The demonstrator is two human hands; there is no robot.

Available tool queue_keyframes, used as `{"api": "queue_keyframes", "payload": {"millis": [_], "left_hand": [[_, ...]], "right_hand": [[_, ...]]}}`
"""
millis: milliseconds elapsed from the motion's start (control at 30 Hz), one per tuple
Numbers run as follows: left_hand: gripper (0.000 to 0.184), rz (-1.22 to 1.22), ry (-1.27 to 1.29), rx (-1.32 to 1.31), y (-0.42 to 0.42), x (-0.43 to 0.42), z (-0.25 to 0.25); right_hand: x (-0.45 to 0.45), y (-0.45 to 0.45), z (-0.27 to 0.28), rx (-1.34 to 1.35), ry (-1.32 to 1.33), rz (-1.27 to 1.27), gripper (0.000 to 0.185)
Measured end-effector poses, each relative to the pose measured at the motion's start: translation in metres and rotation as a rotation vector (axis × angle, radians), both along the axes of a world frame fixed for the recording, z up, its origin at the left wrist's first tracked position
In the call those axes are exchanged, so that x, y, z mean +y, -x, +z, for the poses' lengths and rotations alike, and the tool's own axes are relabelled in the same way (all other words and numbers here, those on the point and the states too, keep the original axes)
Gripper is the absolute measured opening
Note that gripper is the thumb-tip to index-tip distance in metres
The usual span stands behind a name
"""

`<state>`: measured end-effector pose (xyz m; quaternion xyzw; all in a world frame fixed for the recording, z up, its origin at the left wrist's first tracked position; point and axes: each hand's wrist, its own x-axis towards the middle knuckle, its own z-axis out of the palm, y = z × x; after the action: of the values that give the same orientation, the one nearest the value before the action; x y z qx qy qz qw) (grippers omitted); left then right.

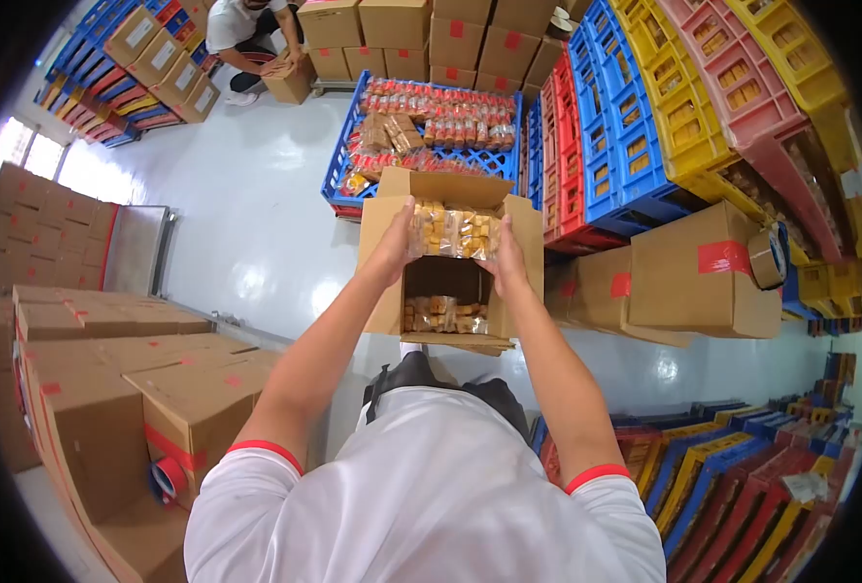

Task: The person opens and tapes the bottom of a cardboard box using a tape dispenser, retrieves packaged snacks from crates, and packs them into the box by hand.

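Left hand and right hand press clear packets between them (white carton labels illegible).

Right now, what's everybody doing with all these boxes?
One person's left hand and right hand hold clear packs of yellow pieces at an open cardboard box. More packs sit inside it. Beyond is a blue crate with red-and-clear packs. Farther back, another person crouches, touching a closed-looking box.

Packets in box, crate beyond, stacked crates right, cartons left
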<state>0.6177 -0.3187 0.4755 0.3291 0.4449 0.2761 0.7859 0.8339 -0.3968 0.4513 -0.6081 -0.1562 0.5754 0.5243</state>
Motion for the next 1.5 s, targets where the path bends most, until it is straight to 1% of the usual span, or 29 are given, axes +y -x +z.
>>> {"api": "queue_keyframes", "payload": {"millis": [100,133,200,267,333,400,500,533,567,633,667,700,767,800,833,900,933,967,1000,1033,1067,1100,1167,1233,1300,1333,1433,1467,1500], "left_hand": [[0.085,0.008,-0.011,0.041,-0.011,-0.016,0.03],[0.085,0.008,-0.003,0.039,-0.015,-0.014,0.019],[0.085,0.022,-0.033,0.25,-0.021,-0.013,0.001],[0.083,0.031,-0.053,0.271,-0.03,-0.014,-0.002],[0.081,0.038,-0.078,0.298,-0.039,-0.01,-0.01],[0.081,0.064,-0.155,0.414,-0.048,-0.001,-0.05],[0.087,0.148,-0.257,0.596,-0.065,0.009,-0.092],[0.095,0.082,-0.239,0.585,-0.065,0.014,-0.099],[0.095,0.082,-0.241,0.597,-0.067,0.014,-0.107],[0.102,0.151,-0.48,0.764,-0.077,0.001,-0.086],[0.104,0.111,-0.673,0.737,-0.075,-0.008,-0.065],[0.104,0.1,-0.656,0.748,-0.069,-0.019,-0.055],[0.097,-0.077,-0.84,0.792,-0.051,-0.041,-0.042],[0.088,-0.146,-0.82,0.834,-0.043,-0.049,-0.043],[0.088,-0.147,-0.817,0.841,-0.037,-0.049,-0.044],[0.079,-0.536,-0.618,0.732,-0.028,-0.046,-0.05],[0.072,-0.621,-0.616,0.824,-0.033,-0.048,-0.059],[0.072,-0.612,-0.611,0.82,-0.038,-0.048,-0.068],[0.072,-0.749,-0.634,0.876,-0.043,-0.046,-0.081],[0.072,-0.887,-0.656,0.929,-0.049,-0.043,-0.087],[0.068,-0.988,-0.54,0.856,-0.055,-0.036,-0.093],[0.068,-0.983,-0.533,0.849,-0.059,-0.036,-0.095],[0.061,-1.073,-0.588,0.935,-0.067,-0.036,-0.101],[0.06,-1.116,-0.55,0.907,-0.079,-0.028,-0.123],[0.059,-1.157,-0.516,0.873,-0.085,-0.028,-0.135],[0.055,-1.089,-0.567,0.812,-0.086,-0.028,-0.134],[0.05,-0.942,-0.69,0.684,-0.09,-0.031,-0.147],[0.05,-0.926,-0.706,0.667,-0.09,-0.033,-0.154],[0.049,-0.91,-0.717,0.652,-0.09,-0.035,-0.163]], "right_hand": [[0.002,0.009,0.002,-0.017,0.023,-0.025,0.08],[0.003,0.01,0.002,-0.046,0.034,-0.004,0.083],[0.002,0.015,0.004,-0.054,0.03,-0.011,0.085],[0.005,0.017,0.002,-0.057,0.011,-0.021,0.086],[0.012,0.009,-0.038,-0.076,0.129,0.014,0.086],[0.016,0.008,-0.077,-0.083,0.13,0.007,0.086],[0.028,0.007,-0.09,-0.114,0.186,0.005,0.088],[0.031,0.007,-0.101,-0.131,0.261,0.004,0.09],[0.036,0.006,-0.114,-0.12,0.26,0.008,0.09],[0.046,-0.004,-0.174,-0.26,0.22,0.031,0.095],[0.047,0.001,-0.17,-0.25,0.235,0.036,0.095],[0.048,0.013,-0.15,-0.296,0.224,0.013,0.088],[0.044,0.02,-0.119,-0.328,0.225,-0.019,0.081],[0.044,0.019,-0.116,-0.254,0.292,-0.013,0.081],[0.046,0.019,-0.112,-0.185,0.353,-0.003,0.081],[0.049,0.024,-0.113,-0.101,0.286,-0.067,0.074],[0.045,0.029,-0.112,-0.308,0.227,-0.016,0.072],[0.038,0.029,-0.111,-0.367,0.221,0.039,0.072],[0.032,0.03,-0.098,-0.428,0.214,0.091,0.073],[0.031,0.023,-0.104,-0.435,0.217,0.102,0.073],[0.029,0.012,-0.111,-0.379,0.249,0.238,0.072],[0.027,0.007,-0.117,-0.318,0.282,0.372,0.071],[0.029,0.009,-0.084,-0.355,0.319,0.365,0.07],[0.03,0.015,-0.06,-0.385,0.361,0.356,0.069],[0.031,0.023,-0.049,-0.881,0.09,0.332,0.065],[0.033,0.025,-0.039,-0.884,0.099,0.337,0.065],[0.046,0.027,-0.019,-1.23,-0.274,0.843,0.042],[0.053,0.036,-0.021,-1.273,-0.303,0.88,0.034],[0.063,0.046,-0.021,-1.273,-0.3,0.879,0.034]]}}
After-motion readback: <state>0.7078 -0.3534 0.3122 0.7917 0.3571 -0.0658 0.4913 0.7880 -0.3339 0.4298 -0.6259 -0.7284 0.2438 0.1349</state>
